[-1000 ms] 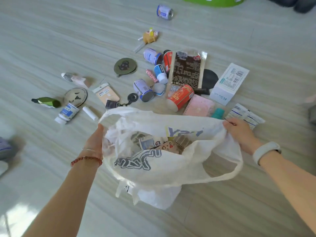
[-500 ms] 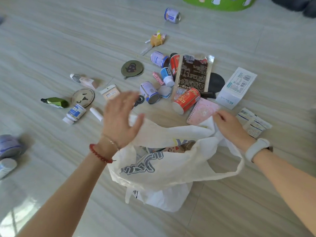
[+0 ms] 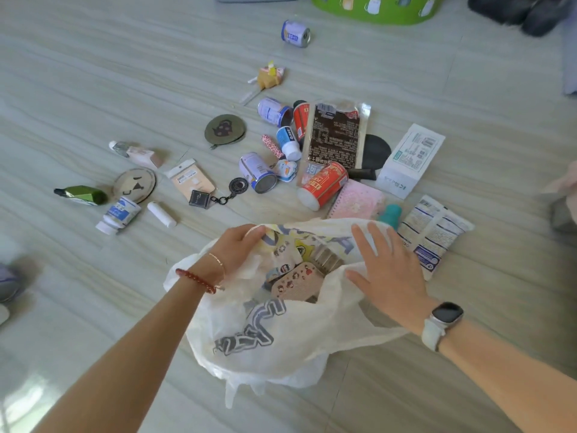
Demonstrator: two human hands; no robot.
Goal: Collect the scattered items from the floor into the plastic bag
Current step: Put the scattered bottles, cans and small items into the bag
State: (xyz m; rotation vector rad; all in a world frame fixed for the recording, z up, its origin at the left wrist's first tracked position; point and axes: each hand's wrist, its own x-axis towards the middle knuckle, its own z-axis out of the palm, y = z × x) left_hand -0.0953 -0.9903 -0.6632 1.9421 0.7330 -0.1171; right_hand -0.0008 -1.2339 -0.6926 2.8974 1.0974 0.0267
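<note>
A white plastic bag [image 3: 281, 345] with blue print lies open on the floor, with patterned cards and packets inside. My left hand [image 3: 237, 248] grips the bag's far left rim. My right hand [image 3: 384, 273] hovers flat with spread fingers over the right rim, holding nothing. Just beyond the bag lie a red can [image 3: 323, 184], a pink notebook [image 3: 357, 201], a teal item [image 3: 390, 215], a white-blue packet [image 3: 434, 229], a black snack packet [image 3: 335, 134], a white box [image 3: 410, 159], several small cans, tubes, round coasters and a keychain [image 3: 218, 195].
A lone can [image 3: 295, 33] lies farther back, with a green tub [image 3: 377, 7] and dark objects [image 3: 515, 10] at the far edge. A shoe [image 3: 7, 282] sits at the left edge. Bare floor lies to the near left and right of the bag.
My left hand came back down from above the bag and took hold of its far left rim. My right hand let go of the rim and now spreads open over it.
</note>
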